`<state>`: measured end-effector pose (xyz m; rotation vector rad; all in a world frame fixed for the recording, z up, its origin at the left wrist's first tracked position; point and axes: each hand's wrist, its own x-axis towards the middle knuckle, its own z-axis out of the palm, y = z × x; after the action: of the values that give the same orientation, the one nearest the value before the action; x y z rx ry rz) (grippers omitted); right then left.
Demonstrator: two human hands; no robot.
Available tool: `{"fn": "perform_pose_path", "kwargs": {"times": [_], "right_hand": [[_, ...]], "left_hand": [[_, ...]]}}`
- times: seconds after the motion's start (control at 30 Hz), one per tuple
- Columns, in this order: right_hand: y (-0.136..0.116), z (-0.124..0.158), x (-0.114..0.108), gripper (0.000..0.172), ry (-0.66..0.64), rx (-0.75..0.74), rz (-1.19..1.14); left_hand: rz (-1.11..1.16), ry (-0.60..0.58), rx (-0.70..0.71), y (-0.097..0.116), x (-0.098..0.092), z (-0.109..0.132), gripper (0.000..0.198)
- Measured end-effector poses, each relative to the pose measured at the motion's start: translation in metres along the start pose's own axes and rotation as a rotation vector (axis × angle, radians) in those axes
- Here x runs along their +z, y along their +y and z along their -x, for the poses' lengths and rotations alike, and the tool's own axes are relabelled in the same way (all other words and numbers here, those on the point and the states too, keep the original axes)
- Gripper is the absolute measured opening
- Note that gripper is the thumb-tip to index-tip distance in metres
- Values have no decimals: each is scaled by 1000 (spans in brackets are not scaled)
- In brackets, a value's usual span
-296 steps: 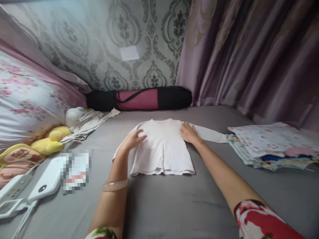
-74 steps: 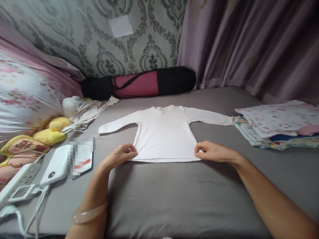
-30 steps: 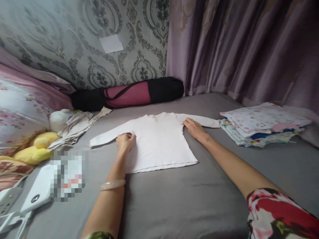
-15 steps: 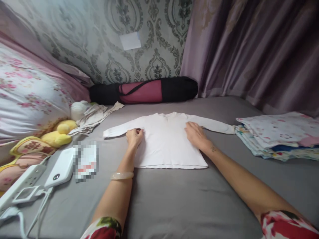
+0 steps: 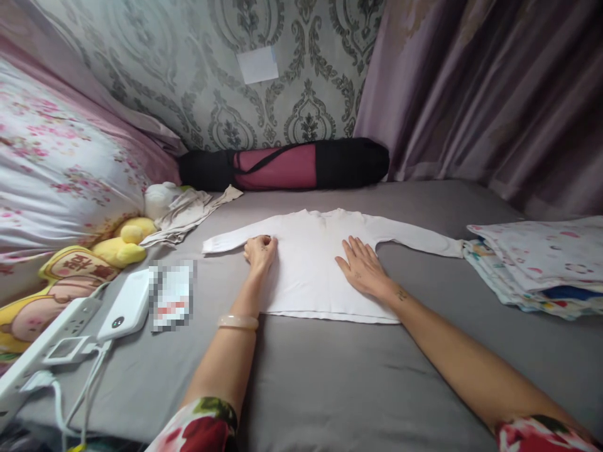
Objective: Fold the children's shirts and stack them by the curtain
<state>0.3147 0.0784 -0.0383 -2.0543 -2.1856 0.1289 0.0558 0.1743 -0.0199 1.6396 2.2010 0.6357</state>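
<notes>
A small white long-sleeved shirt (image 5: 311,270) lies spread flat on the grey bed sheet (image 5: 320,383), both sleeves stretched out sideways and the neckline facing away from me. My left hand (image 5: 261,251) is closed at the shirt's left side, just below the left sleeve, with its fingers curled on the fabric edge. Flat on the right half of the shirt's body rests my right hand (image 5: 362,263), its fingers spread and holding nothing.
Folded patterned cloths (image 5: 541,263) are stacked at the right, touching the right cuff. On the left lie a white power bank (image 5: 127,304), a power strip (image 5: 61,333), cables and yellow plush toys (image 5: 125,242). A black and red long bag (image 5: 282,166) lies along the wall.
My right hand has moved from the shirt's right edge inward and now lies flat with fingers spread. My left hand keeps its place at the left edge. The view has shifted slightly.
</notes>
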Motion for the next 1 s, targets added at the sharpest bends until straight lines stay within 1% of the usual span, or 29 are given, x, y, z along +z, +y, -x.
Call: {"fn": "perform_pose_path", "kwargs": {"times": [0.1,0.23,0.4,0.5,0.57,0.63,0.7,0.73,0.77,0.8,0.87,0.93,1.0], "right_hand": [[0,0,1,69,10,-4,16],[-1,1,1,69,18,-4,20],[-2,1,0,69,15,-5,24],[-2,1,-1,69,11,-2,23],[-3,1,-2,69,5,4,14],[-3,2,-3,70,-2,10,1],[-4,2,-4,69,0,7,-10],[-4,3,-4,68,4,2,-13],[-3,3,-5,67,8,-4,-14],[-3,4,-5,66,10,-10,-14],[-3,4,-5,65,12,-15,-12],[-3,4,-5,65,7,-14,-10],[-3,4,-4,65,3,-12,-9]], "left_hand": [[-52,6,52,-5,-1,-4,29],[-198,14,178,-8,-1,-4,29],[-314,43,286,-8,-4,4,26],[-340,77,308,-6,-9,9,24],[-339,99,368,-1,-12,15,24],[-299,59,520,7,-12,23,26],[-230,-59,713,18,-6,36,30],[-205,-127,789,23,-2,42,34],[-199,-189,835,27,4,48,37],[-215,-237,848,31,9,54,40],[-287,-289,804,35,19,61,47],[-356,-292,743,32,26,61,52],[-397,-244,701,26,28,56,57]]}}
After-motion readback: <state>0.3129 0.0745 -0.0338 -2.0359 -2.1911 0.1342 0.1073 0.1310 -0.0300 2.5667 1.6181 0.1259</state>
